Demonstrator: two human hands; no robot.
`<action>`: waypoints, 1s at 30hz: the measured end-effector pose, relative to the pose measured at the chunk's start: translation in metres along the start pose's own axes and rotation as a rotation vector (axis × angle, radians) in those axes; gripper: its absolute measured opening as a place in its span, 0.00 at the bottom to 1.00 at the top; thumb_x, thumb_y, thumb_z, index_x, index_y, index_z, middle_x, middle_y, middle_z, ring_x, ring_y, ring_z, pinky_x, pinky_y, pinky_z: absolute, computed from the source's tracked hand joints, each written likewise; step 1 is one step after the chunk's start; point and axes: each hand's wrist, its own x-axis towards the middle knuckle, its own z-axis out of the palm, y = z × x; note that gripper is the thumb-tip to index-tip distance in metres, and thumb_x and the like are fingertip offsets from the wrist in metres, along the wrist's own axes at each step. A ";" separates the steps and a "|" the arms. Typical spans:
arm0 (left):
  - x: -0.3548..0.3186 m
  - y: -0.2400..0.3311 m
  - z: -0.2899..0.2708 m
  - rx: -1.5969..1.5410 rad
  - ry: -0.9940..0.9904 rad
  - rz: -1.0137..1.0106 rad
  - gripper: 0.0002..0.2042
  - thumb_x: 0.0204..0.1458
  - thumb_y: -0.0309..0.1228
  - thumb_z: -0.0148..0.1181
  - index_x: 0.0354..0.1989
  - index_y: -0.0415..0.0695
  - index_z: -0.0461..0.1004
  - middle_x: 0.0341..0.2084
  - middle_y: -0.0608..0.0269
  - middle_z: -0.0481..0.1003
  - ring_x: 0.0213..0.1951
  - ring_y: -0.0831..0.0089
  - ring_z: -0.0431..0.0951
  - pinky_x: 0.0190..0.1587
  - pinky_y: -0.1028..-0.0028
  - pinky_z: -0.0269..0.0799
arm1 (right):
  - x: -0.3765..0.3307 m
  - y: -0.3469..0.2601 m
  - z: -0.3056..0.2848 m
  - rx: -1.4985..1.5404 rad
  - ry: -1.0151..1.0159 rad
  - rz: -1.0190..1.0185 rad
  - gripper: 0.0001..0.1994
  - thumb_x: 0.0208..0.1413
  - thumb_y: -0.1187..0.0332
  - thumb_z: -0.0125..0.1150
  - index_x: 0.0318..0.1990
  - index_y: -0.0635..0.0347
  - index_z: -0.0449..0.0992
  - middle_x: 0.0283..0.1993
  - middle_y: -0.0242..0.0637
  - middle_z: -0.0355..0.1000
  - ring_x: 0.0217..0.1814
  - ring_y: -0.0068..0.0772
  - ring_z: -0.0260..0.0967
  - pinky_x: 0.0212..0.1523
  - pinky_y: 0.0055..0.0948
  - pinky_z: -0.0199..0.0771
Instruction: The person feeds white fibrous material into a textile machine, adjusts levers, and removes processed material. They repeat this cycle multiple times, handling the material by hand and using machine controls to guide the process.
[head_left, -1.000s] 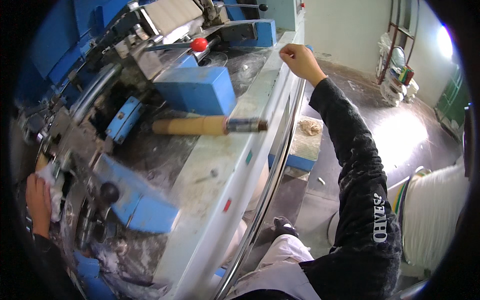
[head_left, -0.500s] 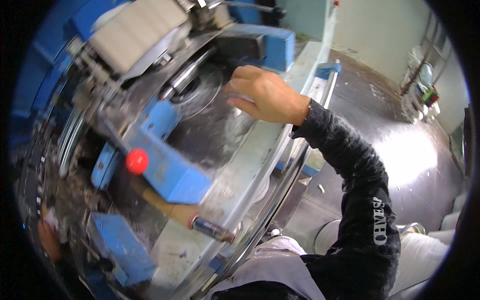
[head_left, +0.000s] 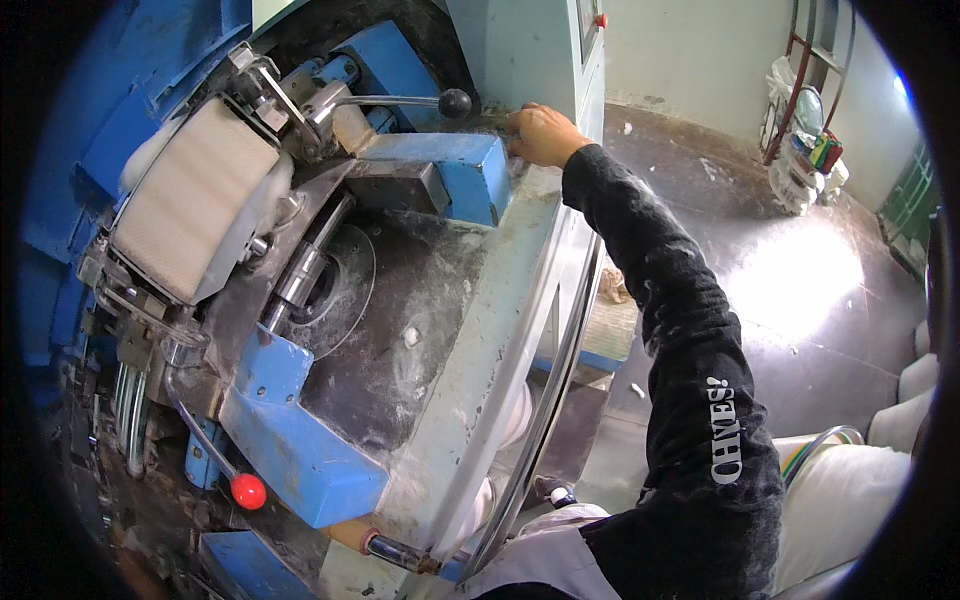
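My right hand point(head_left: 545, 135) reaches to the far end of the machine's pale ledge point(head_left: 455, 365), just beyond a blue block point(head_left: 478, 175). Its fingers are curled in, and their tips are mostly hidden, so whatever they may hold cannot be made out. To its left, a bent metal lever with a black ball knob point(head_left: 455, 103) stands apart from the hand. My left hand is out of view.
A padded cream roller point(head_left: 195, 200) sits on the machine at left. A lever with a red ball knob point(head_left: 248, 491) juts out beside an angled blue guard point(head_left: 300, 450). A small white tuft point(head_left: 412, 336) lies on the dark plate. White bins point(head_left: 900, 420) stand at right.
My right hand has moved away from above the dark plate to the far end of the ledge. The view has shifted, and a skin-coloured patch at lower left is gone.
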 end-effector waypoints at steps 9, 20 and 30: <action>0.006 0.006 -0.019 0.009 -0.066 -0.010 0.13 0.55 0.36 0.52 0.40 0.39 0.71 0.52 0.50 0.69 0.40 0.49 0.73 0.42 0.55 0.69 | 0.032 -0.007 0.006 -0.054 -0.149 0.095 0.09 0.45 0.71 0.55 0.34 0.62 0.77 0.37 0.48 0.75 0.42 0.50 0.73 0.43 0.41 0.73; 0.004 0.001 0.001 -0.036 -0.064 -0.012 0.13 0.54 0.35 0.52 0.39 0.37 0.71 0.51 0.48 0.70 0.39 0.49 0.74 0.41 0.56 0.69 | -0.001 -0.015 -0.006 0.238 -0.381 -0.146 0.19 0.46 0.69 0.53 0.48 0.61 0.72 0.46 0.51 0.72 0.51 0.49 0.69 0.50 0.41 0.69; 0.004 0.003 -0.013 -0.048 -0.034 0.005 0.16 0.54 0.37 0.54 0.45 0.38 0.70 0.48 0.45 0.72 0.43 0.47 0.73 0.44 0.54 0.69 | -0.003 -0.017 0.015 0.188 -0.136 -0.331 0.13 0.38 0.74 0.59 0.36 0.66 0.74 0.41 0.50 0.70 0.47 0.51 0.67 0.47 0.42 0.68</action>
